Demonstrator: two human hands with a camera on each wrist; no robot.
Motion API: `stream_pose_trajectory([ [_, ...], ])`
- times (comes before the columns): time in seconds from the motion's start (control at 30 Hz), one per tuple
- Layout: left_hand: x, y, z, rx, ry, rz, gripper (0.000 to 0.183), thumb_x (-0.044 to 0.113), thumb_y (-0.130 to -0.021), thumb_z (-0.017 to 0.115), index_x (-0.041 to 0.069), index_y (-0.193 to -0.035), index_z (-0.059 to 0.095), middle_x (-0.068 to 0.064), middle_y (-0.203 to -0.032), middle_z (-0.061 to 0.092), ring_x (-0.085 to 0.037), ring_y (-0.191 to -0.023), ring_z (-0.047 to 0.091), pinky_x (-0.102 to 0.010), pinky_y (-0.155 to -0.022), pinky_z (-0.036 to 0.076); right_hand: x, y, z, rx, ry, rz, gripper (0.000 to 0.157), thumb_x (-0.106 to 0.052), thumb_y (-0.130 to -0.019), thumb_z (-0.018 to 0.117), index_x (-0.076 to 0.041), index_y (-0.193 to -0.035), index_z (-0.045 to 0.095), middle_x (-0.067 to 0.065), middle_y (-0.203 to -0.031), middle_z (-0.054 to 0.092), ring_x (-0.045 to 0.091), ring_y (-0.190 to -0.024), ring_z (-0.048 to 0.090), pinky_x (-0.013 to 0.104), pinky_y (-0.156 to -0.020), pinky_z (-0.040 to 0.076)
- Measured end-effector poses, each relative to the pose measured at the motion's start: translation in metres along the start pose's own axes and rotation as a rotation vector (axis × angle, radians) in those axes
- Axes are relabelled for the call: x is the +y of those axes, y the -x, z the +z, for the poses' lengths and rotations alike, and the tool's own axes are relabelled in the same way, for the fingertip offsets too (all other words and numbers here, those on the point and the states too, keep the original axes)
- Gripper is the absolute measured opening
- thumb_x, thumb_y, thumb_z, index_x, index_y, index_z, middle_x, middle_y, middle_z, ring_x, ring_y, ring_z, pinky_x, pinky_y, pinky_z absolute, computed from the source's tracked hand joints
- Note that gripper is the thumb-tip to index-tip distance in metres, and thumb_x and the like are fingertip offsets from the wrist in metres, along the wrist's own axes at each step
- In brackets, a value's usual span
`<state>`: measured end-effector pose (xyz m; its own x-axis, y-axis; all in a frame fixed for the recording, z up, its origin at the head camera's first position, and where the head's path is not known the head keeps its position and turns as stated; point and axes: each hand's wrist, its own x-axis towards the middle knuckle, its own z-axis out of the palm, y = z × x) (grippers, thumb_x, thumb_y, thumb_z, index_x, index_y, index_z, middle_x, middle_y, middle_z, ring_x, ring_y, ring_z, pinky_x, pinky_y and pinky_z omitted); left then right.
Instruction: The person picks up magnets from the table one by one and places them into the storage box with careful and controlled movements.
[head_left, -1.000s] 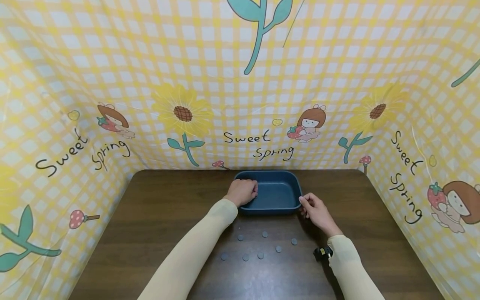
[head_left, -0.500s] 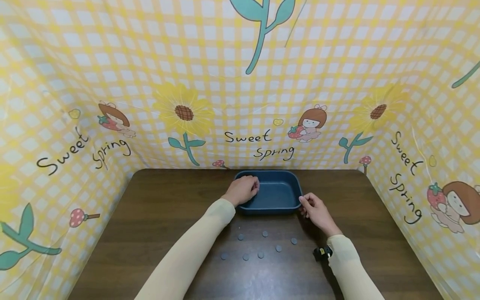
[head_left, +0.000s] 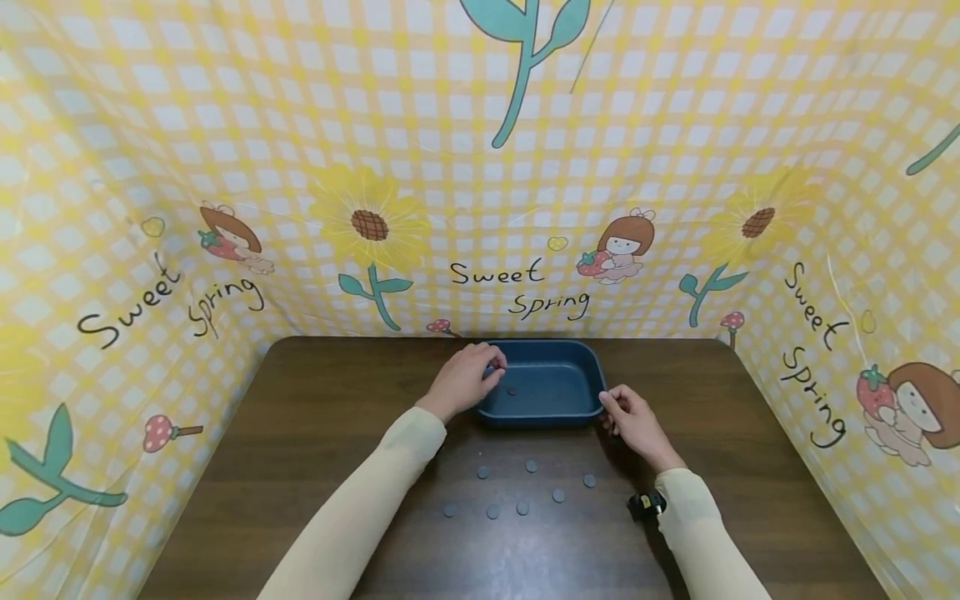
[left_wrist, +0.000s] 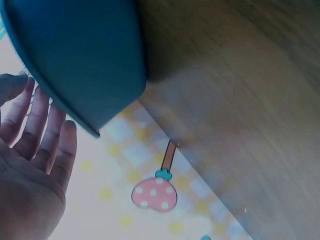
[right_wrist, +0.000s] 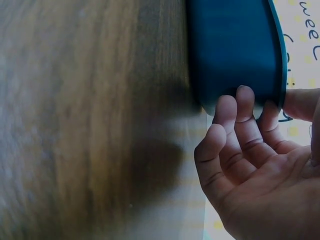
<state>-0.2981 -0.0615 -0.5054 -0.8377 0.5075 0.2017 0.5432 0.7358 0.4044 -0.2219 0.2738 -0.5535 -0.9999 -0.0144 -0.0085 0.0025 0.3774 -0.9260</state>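
Fingers (left_wrist: 65,150) of the left hand (head_left: 461,379) are hanging loose and slightly parted over the tray's (head_left: 547,419) left end, no longer curling into a fist and holding nothing; the right hand (head_left: 636,425) is pinching the tray's right side between thumb and fingers. Beside the left hand, one disc (head_left: 512,391) is now showing inside the tray, so its release is seemingly done. Seven other discs (head_left: 522,507) are lying scattered on the table (head_left: 300,450), nearer the person, still outside it
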Motion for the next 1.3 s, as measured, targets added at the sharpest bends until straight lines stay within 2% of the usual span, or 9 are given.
stream_pose_trajectory([
  [0.1, -0.002, 0.01, -0.007, 0.025, 0.013, -0.003, 0.008, 0.022, -0.106, 0.072, 0.019, -0.113, 0.072, 0.002, -0.11, 0.068, -0.019, -0.102, 0.062, -0.04, -0.093, 0.053, -0.001, 0.001, 0.0, 0.001, -0.006, -0.004, 0.03, -0.023, -0.114, 0.056, 0.006, -0.111, 0.059, 0.027, -0.09, 0.066, 0.029, -0.076, 0.065, 0.033, -0.063, 0.055],
  [0.2, -0.006, 0.019, -0.011, 0.044, 0.009, -0.006, 0.01, 0.023, -0.105, 0.072, 0.019, -0.114, 0.072, 0.002, -0.11, 0.068, -0.02, -0.102, 0.062, -0.041, -0.093, 0.053, -0.001, 0.001, 0.001, 0.011, -0.004, 0.001, 0.029, -0.025, -0.114, 0.057, 0.003, -0.108, 0.06, 0.022, -0.087, 0.066, 0.025, -0.073, 0.064, 0.031, -0.063, 0.054],
  [0.47, -0.012, 0.04, -0.02, 0.04, 0.008, -0.031, 0.015, 0.025, -0.105, 0.073, 0.019, -0.119, 0.073, 0.002, -0.114, 0.069, -0.02, -0.108, 0.064, -0.043, -0.099, 0.053, 0.0, 0.003, 0.001, 0.005, 0.001, -0.011, 0.032, -0.028, -0.114, 0.057, 0.003, -0.106, 0.06, 0.014, -0.083, 0.065, 0.02, -0.071, 0.062, 0.03, -0.063, 0.054],
  [0.5, -0.012, 0.043, -0.021, 0.041, 0.007, -0.026, 0.016, 0.025, -0.105, 0.073, 0.018, -0.119, 0.073, 0.002, -0.114, 0.07, -0.02, -0.108, 0.064, -0.043, -0.099, 0.054, -0.006, 0.005, 0.0, -0.001, -0.005, -0.008, 0.031, -0.026, -0.114, 0.057, 0.004, -0.106, 0.059, 0.018, -0.084, 0.065, 0.023, -0.072, 0.063, 0.031, -0.064, 0.055],
  [0.8, -0.015, 0.073, -0.028, 0.055, -0.041, 0.027, 0.017, 0.024, -0.102, 0.077, 0.018, -0.117, 0.074, 0.003, -0.113, 0.07, -0.018, -0.103, 0.064, -0.041, -0.093, 0.055, -0.002, 0.001, 0.002, 0.004, 0.007, 0.005, 0.029, -0.024, -0.114, 0.056, 0.004, -0.107, 0.059, 0.023, -0.088, 0.065, 0.024, -0.074, 0.063, 0.03, -0.063, 0.054],
  [0.9, -0.017, 0.083, -0.029, 0.053, -0.05, 0.052, 0.018, 0.024, -0.1, 0.079, 0.018, -0.116, 0.075, 0.003, -0.112, 0.07, -0.017, -0.102, 0.065, -0.041, -0.092, 0.056, -0.009, 0.003, 0.001, -0.005, 0.0, 0.012, 0.029, -0.021, -0.115, 0.054, 0.008, -0.108, 0.058, 0.029, -0.089, 0.064, 0.029, -0.076, 0.064, 0.033, -0.064, 0.055],
  [1.07, -0.02, 0.103, -0.029, 0.02, -0.051, 0.082, 0.018, 0.024, -0.1, 0.08, 0.018, -0.116, 0.075, 0.005, -0.11, 0.069, -0.016, -0.101, 0.065, -0.041, -0.088, 0.056, -0.033, 0.013, -0.001, -0.03, -0.007, 0.028, 0.027, -0.015, -0.115, 0.053, 0.011, -0.107, 0.058, 0.035, -0.092, 0.063, 0.037, -0.079, 0.065, 0.037, -0.067, 0.057],
  [1.17, -0.021, 0.115, -0.028, -0.009, -0.06, 0.095, 0.018, 0.024, -0.1, 0.08, 0.017, -0.116, 0.075, 0.005, -0.109, 0.069, -0.017, -0.101, 0.065, -0.042, -0.089, 0.056, -0.044, 0.018, -0.002, -0.04, -0.002, 0.025, 0.027, -0.014, -0.114, 0.053, 0.011, -0.107, 0.058, 0.036, -0.093, 0.063, 0.038, -0.08, 0.065, 0.037, -0.068, 0.057],
  [1.3, -0.022, 0.126, -0.027, -0.034, -0.074, 0.102, 0.018, 0.026, -0.101, 0.078, 0.017, -0.116, 0.075, 0.005, -0.109, 0.069, -0.017, -0.1, 0.065, -0.044, -0.09, 0.056, -0.048, 0.02, -0.003, -0.037, -0.005, 0.02, 0.027, -0.014, -0.114, 0.054, 0.011, -0.107, 0.057, 0.036, -0.093, 0.063, 0.037, -0.079, 0.065, 0.036, -0.067, 0.057],
])
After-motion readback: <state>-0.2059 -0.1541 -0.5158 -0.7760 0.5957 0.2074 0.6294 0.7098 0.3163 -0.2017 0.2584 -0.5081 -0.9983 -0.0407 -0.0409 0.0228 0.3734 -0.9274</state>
